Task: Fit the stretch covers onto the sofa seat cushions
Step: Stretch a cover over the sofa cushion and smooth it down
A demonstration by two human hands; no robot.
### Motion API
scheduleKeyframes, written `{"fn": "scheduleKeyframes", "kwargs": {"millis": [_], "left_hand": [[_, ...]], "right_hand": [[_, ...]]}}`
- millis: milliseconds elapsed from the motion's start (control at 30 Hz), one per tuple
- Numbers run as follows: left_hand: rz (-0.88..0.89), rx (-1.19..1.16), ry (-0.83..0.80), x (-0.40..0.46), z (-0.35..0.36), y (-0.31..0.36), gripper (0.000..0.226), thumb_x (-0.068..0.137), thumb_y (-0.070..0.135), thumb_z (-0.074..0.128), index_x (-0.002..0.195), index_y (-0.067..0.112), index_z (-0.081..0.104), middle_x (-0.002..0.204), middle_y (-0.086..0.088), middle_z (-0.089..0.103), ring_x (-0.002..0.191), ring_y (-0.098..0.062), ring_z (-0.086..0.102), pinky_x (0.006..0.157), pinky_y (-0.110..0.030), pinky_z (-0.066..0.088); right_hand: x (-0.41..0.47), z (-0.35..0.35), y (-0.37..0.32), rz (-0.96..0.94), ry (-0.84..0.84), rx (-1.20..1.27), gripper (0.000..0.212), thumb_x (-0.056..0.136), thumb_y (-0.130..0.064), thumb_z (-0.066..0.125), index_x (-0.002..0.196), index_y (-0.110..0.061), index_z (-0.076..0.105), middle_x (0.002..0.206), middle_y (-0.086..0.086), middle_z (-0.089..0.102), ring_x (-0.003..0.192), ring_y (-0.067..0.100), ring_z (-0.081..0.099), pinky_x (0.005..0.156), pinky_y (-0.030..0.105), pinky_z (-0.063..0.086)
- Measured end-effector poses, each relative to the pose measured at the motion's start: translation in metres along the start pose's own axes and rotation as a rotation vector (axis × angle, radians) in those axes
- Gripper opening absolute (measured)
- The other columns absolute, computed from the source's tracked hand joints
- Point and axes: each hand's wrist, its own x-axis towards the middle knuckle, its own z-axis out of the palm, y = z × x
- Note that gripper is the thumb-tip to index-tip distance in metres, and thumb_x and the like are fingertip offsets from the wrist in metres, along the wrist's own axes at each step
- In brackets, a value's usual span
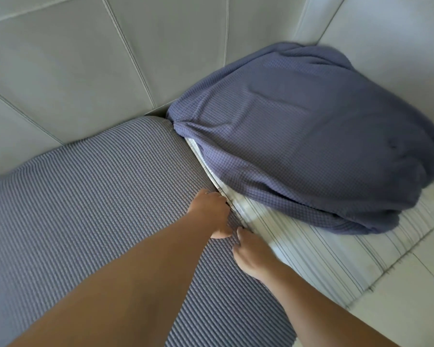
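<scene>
Both forearms reach to 1 o'clock: left hand [211,211] and right hand [251,254] pinch covered cushion [90,196] edge. Striped cushion [311,249] bare; loose cover [298,136] heaped on it.

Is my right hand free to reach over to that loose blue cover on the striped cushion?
Probably yes. The right hand sits at the seam beside the striped cushion, and nothing lies between it and the loose blue cover, though its fingers look tucked into the gap.

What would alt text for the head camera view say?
Both hands, left hand and right hand, tuck a grey stretch cover at the covered cushion's edge; a loose blue cover lies on the striped cushion beside it.
</scene>
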Motion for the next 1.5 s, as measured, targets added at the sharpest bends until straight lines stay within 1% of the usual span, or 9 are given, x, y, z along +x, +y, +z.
{"fn": "scheduleKeyframes", "kwargs": {"millis": [133,333,467,667,1000,1200,1300,1400,1500], "left_hand": [[0.099,0.033,0.058,-0.021,-0.008,0.012,0.037,0.083,0.056,0.057,0.092,0.022,0.068,0.083,0.007,0.061,0.081,-0.019,0.061,0.081,-0.038,0.053],[0.129,0.003,0.045,-0.027,0.008,0.037,0.056,0.091,0.059,0.043,0.132,0.023,0.055,0.132,0.007,0.053,0.125,-0.019,0.047,0.102,-0.041,0.039],[0.021,-0.01,0.043,-0.023,0.01,0.056,0.055,0.091,0.06,0.038,0.129,0.026,0.058,0.128,0.009,0.053,0.124,-0.018,0.045,0.103,-0.039,0.034],[0.166,0.052,0.069,-0.045,0.007,0.06,0.061,0.09,0.063,0.042,0.135,0.023,0.052,0.136,0.005,0.052,0.124,-0.022,0.05,0.102,-0.043,0.039],[0.049,0.002,0.075,-0.041,0.028,0.099,0.051,0.096,0.057,0.031,0.132,0.029,0.054,0.133,0.014,0.051,0.128,-0.017,0.036,0.103,-0.039,0.03],[0.194,-0.014,0.053,-0.075,0.023,0.089,0.068,0.098,0.054,0.034,0.155,0.022,0.016,0.161,0.007,0.015,0.148,-0.018,0.011,0.116,-0.043,0.024],[0.197,-0.029,0.025,-0.082,0.031,0.087,0.066,0.1,0.048,0.035,0.156,0.025,0.011,0.163,0.01,0.005,0.149,-0.017,0.005,0.118,-0.043,0.019],[0.197,-0.065,0.024,-0.086,0.027,0.089,0.067,0.099,0.046,0.041,0.155,0.023,0.014,0.163,0.007,0.008,0.149,-0.019,0.009,0.118,-0.043,0.022],[0.234,-0.093,0.082,-0.104,0.025,0.089,0.062,0.097,0.04,0.048,0.152,0.021,0.027,0.161,0.002,0.018,0.147,-0.02,0.019,0.116,-0.042,0.028]], "right_hand": [[-0.032,0.001,0.011,0.068,0.163,-0.018,0.029,0.096,-0.02,0.038,0.102,-0.006,0.062,0.104,0.013,0.065,0.098,0.029,0.062,0.078,0.031,0.047],[-0.016,0.012,0.024,0.054,0.015,0.07,0.036,0.1,-0.015,0.029,0.114,0.002,0.057,0.119,0.02,0.06,0.107,0.032,0.059,0.089,0.035,0.047],[-0.008,0.012,0.034,0.003,-0.006,0.128,0.038,0.102,-0.015,0.029,0.132,0.0,0.046,0.135,0.02,0.05,0.124,0.033,0.048,0.101,0.036,0.038],[-0.06,0.039,0.054,-0.006,0.39,0.163,0.037,0.098,-0.013,0.036,0.126,-0.005,0.059,0.129,0.009,0.061,0.118,0.02,0.058,0.098,0.025,0.042],[-0.041,0.043,0.056,-0.005,0.097,0.08,0.032,0.098,-0.012,0.032,0.117,0.0,0.056,0.121,0.019,0.06,0.109,0.034,0.057,0.087,0.037,0.046],[-0.082,0.048,0.041,-0.012,0.282,-0.12,0.023,0.098,-0.013,0.036,0.099,-0.005,0.057,0.095,0.013,0.062,0.096,0.031,0.063,0.068,0.03,0.039],[-0.077,0.05,0.04,0.064,0.201,-0.086,0.026,0.098,-0.014,0.034,0.111,-0.002,0.053,0.111,0.015,0.062,0.104,0.031,0.06,0.076,0.03,0.043],[-0.064,0.044,0.042,0.111,0.071,-0.048,0.025,0.098,-0.014,0.035,0.081,-0.008,0.05,0.096,0.015,0.062,0.101,0.033,0.061,0.07,0.031,0.044],[-0.074,0.044,0.036,0.142,0.217,-0.037,0.035,0.095,-0.024,0.036,0.06,-0.019,0.034,0.065,-0.001,0.043,0.075,0.027,0.056,0.049,0.024,0.032]]}}
